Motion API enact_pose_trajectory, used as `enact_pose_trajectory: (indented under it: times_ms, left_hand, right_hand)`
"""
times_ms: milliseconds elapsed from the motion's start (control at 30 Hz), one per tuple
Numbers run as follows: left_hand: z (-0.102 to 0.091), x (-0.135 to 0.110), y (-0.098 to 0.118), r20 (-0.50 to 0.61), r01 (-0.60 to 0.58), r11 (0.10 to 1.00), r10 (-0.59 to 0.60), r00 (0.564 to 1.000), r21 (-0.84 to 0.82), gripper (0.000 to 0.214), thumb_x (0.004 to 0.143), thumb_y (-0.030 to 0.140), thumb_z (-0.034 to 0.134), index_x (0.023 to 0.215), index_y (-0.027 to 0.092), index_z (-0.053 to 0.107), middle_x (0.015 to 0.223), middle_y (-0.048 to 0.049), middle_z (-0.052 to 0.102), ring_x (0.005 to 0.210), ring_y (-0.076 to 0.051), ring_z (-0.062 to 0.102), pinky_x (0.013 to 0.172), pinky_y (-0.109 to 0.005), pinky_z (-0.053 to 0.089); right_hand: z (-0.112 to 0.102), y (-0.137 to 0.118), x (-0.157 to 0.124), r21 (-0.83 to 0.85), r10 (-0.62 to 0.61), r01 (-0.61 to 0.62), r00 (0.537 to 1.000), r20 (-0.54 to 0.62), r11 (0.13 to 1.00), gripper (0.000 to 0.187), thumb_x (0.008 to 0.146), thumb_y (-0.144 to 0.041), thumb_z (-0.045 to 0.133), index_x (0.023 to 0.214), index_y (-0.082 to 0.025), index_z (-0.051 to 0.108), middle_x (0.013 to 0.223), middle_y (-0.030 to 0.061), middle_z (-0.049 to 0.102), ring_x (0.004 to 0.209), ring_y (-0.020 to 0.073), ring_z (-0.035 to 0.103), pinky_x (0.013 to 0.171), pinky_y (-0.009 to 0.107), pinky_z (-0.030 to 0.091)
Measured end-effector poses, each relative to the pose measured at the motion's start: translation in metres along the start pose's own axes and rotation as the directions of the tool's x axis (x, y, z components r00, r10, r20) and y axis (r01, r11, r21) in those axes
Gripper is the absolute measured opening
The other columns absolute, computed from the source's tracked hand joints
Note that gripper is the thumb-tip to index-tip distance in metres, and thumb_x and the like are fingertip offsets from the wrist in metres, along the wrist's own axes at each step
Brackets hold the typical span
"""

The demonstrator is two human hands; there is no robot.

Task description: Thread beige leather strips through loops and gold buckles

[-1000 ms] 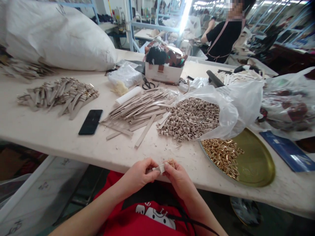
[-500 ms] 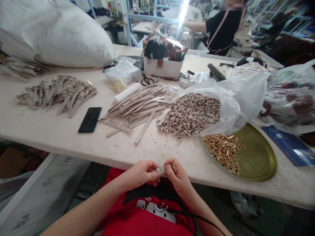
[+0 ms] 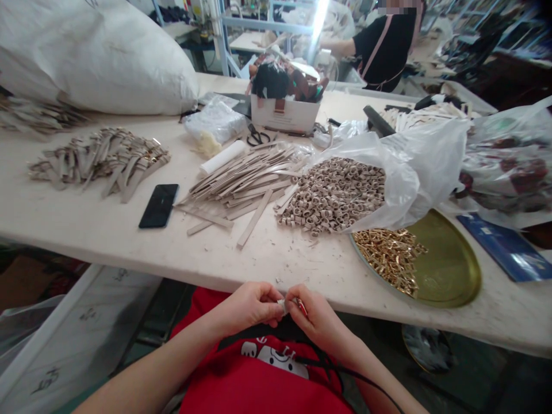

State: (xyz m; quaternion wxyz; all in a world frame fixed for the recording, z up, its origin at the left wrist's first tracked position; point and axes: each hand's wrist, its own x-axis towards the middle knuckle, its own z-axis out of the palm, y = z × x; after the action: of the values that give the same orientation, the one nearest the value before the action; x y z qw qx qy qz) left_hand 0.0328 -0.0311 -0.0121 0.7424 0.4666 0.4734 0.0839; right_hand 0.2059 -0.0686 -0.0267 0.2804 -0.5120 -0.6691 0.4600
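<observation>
At the table's front edge, my left hand and my right hand are close together, both closed in a pinch. A short beige strap runs between their fingertips, mostly covered. By the right fingers a shiny buckle shows, with a red tint on it. Further up lies a heap of flat beige strips. Right of it, small beige loops spill from a clear plastic bag. Gold buckles fill the left side of a round gold-coloured tray.
A black phone lies left of the strips, near a pile of straps with buckles. Behind are black scissors, a white box of scraps and a large white sack. A person stands across the table.
My hands have drawn slightly closer, and less of the strap shows between them. The right hand has turned over the buckle. The view has shifted slightly.
</observation>
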Motion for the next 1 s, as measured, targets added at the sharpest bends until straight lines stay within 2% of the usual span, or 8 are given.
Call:
enact_pose_trajectory:
  times_ms: [133, 233, 333, 500, 667, 800, 900, 1000]
  left_hand:
    - [0.001, 0.006, -0.001, -0.038, -0.045, 0.998, 0.047, 0.998, 0.042, 0.028, 0.068, 0.038, 0.061, 0.078, 0.012, 0.057, 0.062, 0.0006, 0.059, 0.056, -0.01, 0.055, 0.054, -0.02, 0.042]
    - [-0.005, 0.008, -0.002, 0.02, -0.029, 0.996, 0.028, 0.999, 0.081, 0.033, 0.071, 0.045, 0.057, 0.079, 0.012, 0.056, 0.063, 0.0004, 0.06, 0.056, -0.01, 0.056, 0.054, -0.02, 0.042]
    - [-0.012, 0.007, -0.002, 0.106, -0.008, 0.985, -0.01, 0.994, 0.172, 0.039, 0.073, 0.051, 0.052, 0.074, 0.013, 0.054, 0.058, 0.0005, 0.058, 0.053, -0.01, 0.056, 0.051, -0.02, 0.041]
    - [-0.009, 0.008, -0.003, 0.124, 0.026, 0.97, -0.057, 0.991, 0.241, 0.038, 0.075, 0.052, 0.047, 0.068, 0.015, 0.051, 0.057, 0.0009, 0.058, 0.048, -0.01, 0.054, 0.047, -0.02, 0.04]
    - [-0.001, 0.016, -0.012, 0.133, 0.008, 0.966, -0.043, 0.99, 0.257, 0.034, 0.078, 0.048, 0.043, 0.07, 0.015, 0.051, 0.056, 0.0018, 0.056, 0.044, -0.008, 0.05, 0.043, -0.018, 0.036]
    - [-0.005, 0.011, -0.008, 0.181, -0.016, 0.955, -0.04, 0.983, 0.296, 0.034, 0.078, 0.048, 0.043, 0.075, 0.015, 0.052, 0.057, 0.0031, 0.051, 0.044, -0.007, 0.044, 0.042, -0.017, 0.033]
    - [-0.009, 0.004, 0.0, 0.215, -0.073, 0.948, 0.005, 0.977, 0.309, 0.032, 0.08, 0.045, 0.041, 0.082, 0.016, 0.053, 0.056, 0.0056, 0.043, 0.045, -0.006, 0.037, 0.042, -0.017, 0.031]
    - [-0.007, 0.003, 0.002, 0.231, -0.071, 0.962, 0.008, 0.973, 0.263, 0.034, 0.081, 0.046, 0.039, 0.081, 0.015, 0.053, 0.052, 0.0075, 0.033, 0.043, -0.006, 0.03, 0.04, -0.017, 0.025]
  right_hand:
    - [0.011, 0.007, 0.001, 0.117, 0.078, -0.067, 0.993, -0.09, 0.991, 0.015, 0.086, -0.032, 0.041, 0.079, -0.021, 0.049, 0.064, -0.002, 0.049, 0.058, 0.013, 0.044, 0.054, 0.025, 0.033]
    - [0.024, 0.014, 0.002, 0.196, 0.14, -0.104, 0.973, -0.182, 0.975, 0.017, 0.087, -0.035, 0.039, 0.081, -0.021, 0.047, 0.063, -0.0028, 0.047, 0.057, 0.0131, 0.043, 0.054, 0.026, 0.034]
    - [0.034, 0.018, 0.0, 0.158, 0.143, -0.107, 0.96, -0.239, 0.982, 0.016, 0.086, -0.035, 0.041, 0.083, -0.021, 0.049, 0.065, -0.0018, 0.05, 0.06, 0.0142, 0.045, 0.057, 0.027, 0.034]
    - [0.039, 0.019, -0.002, 0.14, 0.175, -0.137, 0.932, -0.316, 0.981, 0.016, 0.085, -0.036, 0.042, 0.083, -0.022, 0.049, 0.066, -0.0008, 0.053, 0.062, 0.0156, 0.048, 0.058, 0.028, 0.034]
    - [0.04, 0.02, -0.002, 0.161, 0.195, -0.152, 0.935, -0.295, 0.975, 0.014, 0.086, -0.035, 0.04, 0.084, -0.022, 0.046, 0.064, -0.0012, 0.053, 0.059, 0.0156, 0.049, 0.057, 0.028, 0.035]
    - [0.039, 0.02, 0.0, 0.148, 0.193, -0.157, 0.94, -0.282, 0.977, 0.014, 0.086, -0.035, 0.04, 0.085, -0.022, 0.046, 0.063, -0.0016, 0.052, 0.057, 0.0148, 0.048, 0.055, 0.028, 0.034]
    - [0.034, 0.02, 0.003, 0.161, 0.177, -0.139, 0.951, -0.253, 0.977, 0.016, 0.087, -0.036, 0.039, 0.082, -0.022, 0.046, 0.06, -0.003, 0.047, 0.055, 0.0138, 0.045, 0.054, 0.027, 0.033]
    - [0.032, 0.019, 0.005, 0.213, 0.181, -0.129, 0.952, -0.246, 0.969, 0.019, 0.087, -0.037, 0.038, 0.08, -0.022, 0.045, 0.06, -0.0037, 0.044, 0.056, 0.0134, 0.043, 0.054, 0.026, 0.033]
